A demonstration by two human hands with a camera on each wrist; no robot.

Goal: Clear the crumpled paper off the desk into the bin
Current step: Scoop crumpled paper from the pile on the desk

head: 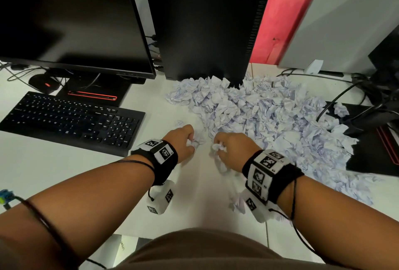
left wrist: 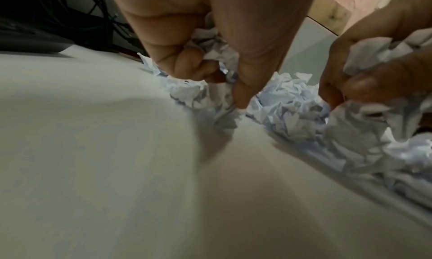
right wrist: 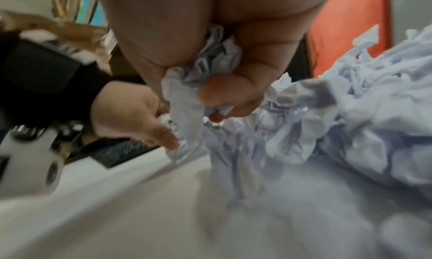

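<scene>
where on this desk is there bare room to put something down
Bare desk lies between the forearms, and left of the left hand below the keyboard. Crowded: the crumpled paper from the tower to the right edge.

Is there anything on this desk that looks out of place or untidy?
Yes. A big heap of crumpled pale-blue paper sprawls over the white desk, spilling onto the black-and-red mat at right. Both hands, left hand and right hand, grip wads.
</scene>
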